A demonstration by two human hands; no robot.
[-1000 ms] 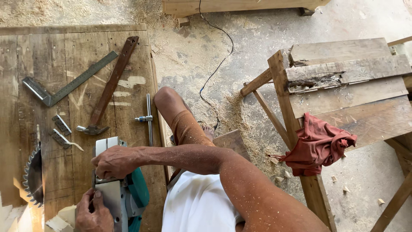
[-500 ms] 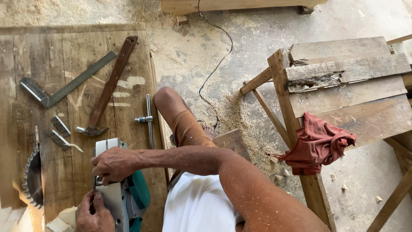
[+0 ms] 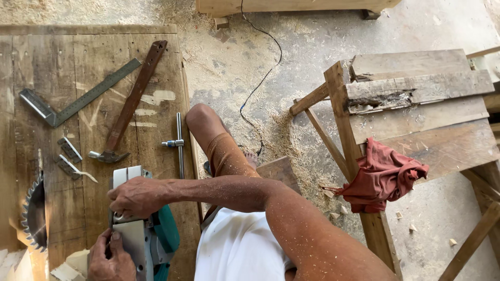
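A green and silver power saw (image 3: 148, 242) lies on the wooden worktable (image 3: 57, 62) at the lower left. My right hand (image 3: 136, 196) reaches across my body and grips the saw's silver top, fingers curled over its edge. My left hand (image 3: 108, 258) holds the saw's lower part from the near side, fingers pressed against the metal body. A loose toothed saw blade (image 3: 33, 213) lies just left of the saw. My bare knee (image 3: 205, 125) is raised beside the table's right edge.
On the table lie a hammer (image 3: 133, 101), a metal try square (image 3: 78, 100), a T-shaped wrench (image 3: 178, 143) and two small metal pieces (image 3: 67, 158). A wooden bench (image 3: 416, 119) with a red cloth (image 3: 383, 177) stands to the right. A black cable (image 3: 263, 78) crosses the sawdust-covered floor.
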